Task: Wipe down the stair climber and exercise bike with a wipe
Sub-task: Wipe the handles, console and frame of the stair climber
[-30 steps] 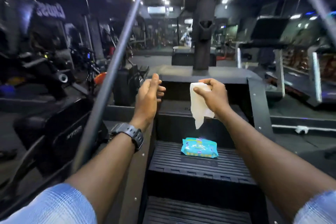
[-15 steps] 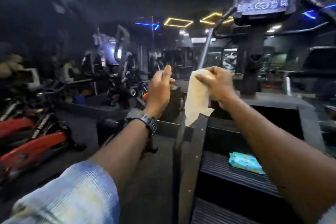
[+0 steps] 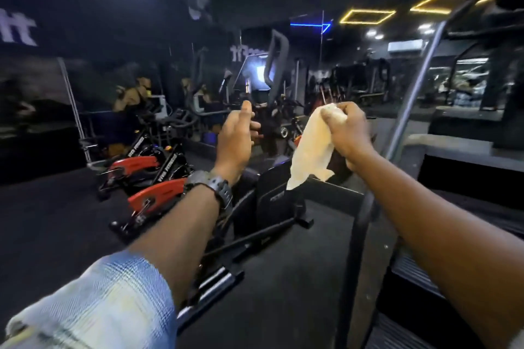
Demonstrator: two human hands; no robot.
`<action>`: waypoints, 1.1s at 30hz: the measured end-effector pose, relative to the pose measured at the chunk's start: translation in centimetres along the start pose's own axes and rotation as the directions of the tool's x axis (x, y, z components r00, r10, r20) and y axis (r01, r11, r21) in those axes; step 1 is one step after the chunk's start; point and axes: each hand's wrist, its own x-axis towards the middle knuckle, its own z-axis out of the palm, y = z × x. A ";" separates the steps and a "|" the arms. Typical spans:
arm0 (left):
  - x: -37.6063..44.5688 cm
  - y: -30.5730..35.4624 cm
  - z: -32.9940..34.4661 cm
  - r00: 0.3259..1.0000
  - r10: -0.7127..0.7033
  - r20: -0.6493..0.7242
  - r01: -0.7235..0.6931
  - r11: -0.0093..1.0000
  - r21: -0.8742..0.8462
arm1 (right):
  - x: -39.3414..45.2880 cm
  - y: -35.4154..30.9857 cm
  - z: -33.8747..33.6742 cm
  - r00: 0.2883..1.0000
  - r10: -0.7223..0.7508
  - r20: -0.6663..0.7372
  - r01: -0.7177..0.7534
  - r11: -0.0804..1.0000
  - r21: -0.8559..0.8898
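My right hand [image 3: 347, 133] pinches a white wipe [image 3: 310, 147] that hangs down from its fingers, held up in mid-air. My left hand [image 3: 236, 140] is raised beside it, thumb up, fingers loosely curled and holding nothing. The stair climber [image 3: 425, 280] is at the right, with its dark ribbed steps at the lower right and its grey side rail [image 3: 408, 96] rising past my right hand. Two red and black exercise bikes [image 3: 153, 178] stand on the floor to the left, beyond my left forearm.
A black machine [image 3: 269, 207] with a long floor base stands right in front, below my hands. Dark rubber floor [image 3: 56, 221] spreads to the left. More gym machines and yellow and blue ceiling lights fill the dim background.
The view has swung left from the stair climber's steps to the exercise bikes. The wipe packet on the step has left the view. Both hands stay raised, the right still holding the wipe.
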 end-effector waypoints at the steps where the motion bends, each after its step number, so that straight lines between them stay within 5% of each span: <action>1: 0.4 -0.4 -1.0 1.000 0.001 -0.009 -0.001 1.000 -0.005 | -0.1 0.0 1.2 1.000 0.011 0.003 -0.011 1.000 0.005; 19: 21.1 -12.0 -17.3 0.995 0.043 0.095 -0.040 0.999 -0.031 | 8.2 0.8 27.5 0.995 0.043 -0.087 -0.052 0.994 -0.099; 33: 39.3 -23.3 -11.1 0.978 0.068 0.198 -0.054 0.996 -0.072 | 24.9 10.0 34.9 0.955 0.152 -0.256 -0.141 0.988 0.062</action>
